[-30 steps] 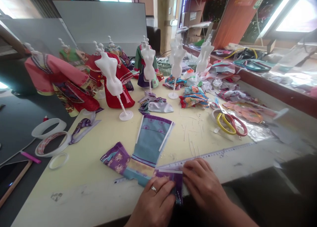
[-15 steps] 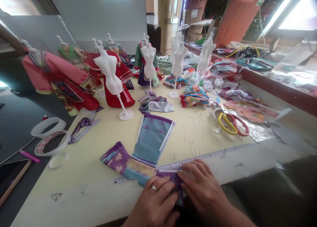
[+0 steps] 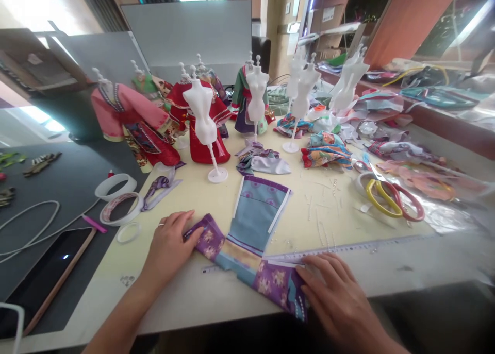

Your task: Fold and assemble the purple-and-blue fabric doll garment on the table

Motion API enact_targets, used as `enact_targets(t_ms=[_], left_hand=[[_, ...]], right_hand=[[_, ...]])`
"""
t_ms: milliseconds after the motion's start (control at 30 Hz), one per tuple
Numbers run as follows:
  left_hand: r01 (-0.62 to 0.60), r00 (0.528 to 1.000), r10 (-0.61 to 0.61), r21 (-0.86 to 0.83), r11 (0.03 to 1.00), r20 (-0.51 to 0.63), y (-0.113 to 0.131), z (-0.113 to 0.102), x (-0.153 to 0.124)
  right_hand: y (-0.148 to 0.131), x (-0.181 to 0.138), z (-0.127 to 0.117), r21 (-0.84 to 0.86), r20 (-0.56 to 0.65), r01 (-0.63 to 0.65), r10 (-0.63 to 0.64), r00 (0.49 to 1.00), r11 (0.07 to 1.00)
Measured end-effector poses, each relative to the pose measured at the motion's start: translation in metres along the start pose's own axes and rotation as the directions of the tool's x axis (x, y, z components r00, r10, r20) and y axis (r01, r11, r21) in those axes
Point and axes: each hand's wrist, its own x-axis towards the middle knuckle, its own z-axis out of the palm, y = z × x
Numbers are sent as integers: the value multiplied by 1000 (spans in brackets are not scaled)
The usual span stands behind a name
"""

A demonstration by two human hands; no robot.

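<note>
A small doll garment [image 3: 253,220], blue in the body with purple flowered sleeves, lies flat near the front edge of the pale yellow table [image 3: 181,302]. My left hand [image 3: 168,246] lies on the left purple sleeve [image 3: 207,239], fingers stretched out and pressing on it. My right hand [image 3: 340,297] rests with flat fingers on the right purple sleeve [image 3: 276,284], just below a clear ruler [image 3: 359,247] that runs off to the right.
White doll mannequins [image 3: 204,124], some dressed in red and pink robes [image 3: 131,124], stand at the back. Scissors with yellow and red handles [image 3: 389,197] lie right, with fabric scraps [image 3: 325,150] behind. Tape rolls [image 3: 118,207] and a dark tablet [image 3: 50,271] lie left.
My left hand has gone from the right sleeve across to the left sleeve. The right hand stays on the right sleeve. The view has shifted to the left.
</note>
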Motion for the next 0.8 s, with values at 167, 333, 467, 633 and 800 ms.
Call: enact_targets(t_ms=[167,333,467,633,800], left_hand=[[125,980,-97,-153,980,176,10,-10,9],[136,982,-106,-191,972,159,6,-13,14],[42,990,-28,-102,994,138,-9,-12,20],[-160,970,172,81,984,-171,3,-16,3],[-599,790,557,-132,789,-255,76,-9,-47]], right_hand=[[-1,0,-1,-20,19,13,-13,1000,1000],[-9,8,2,-26,34,-8,9,999,1000],[-20,20,6,-16,59,-14,15,998,1000],[-25,26,9,-13,48,11,-10,999,1000],[-22,21,9,-10,26,9,-9,1000,1000]])
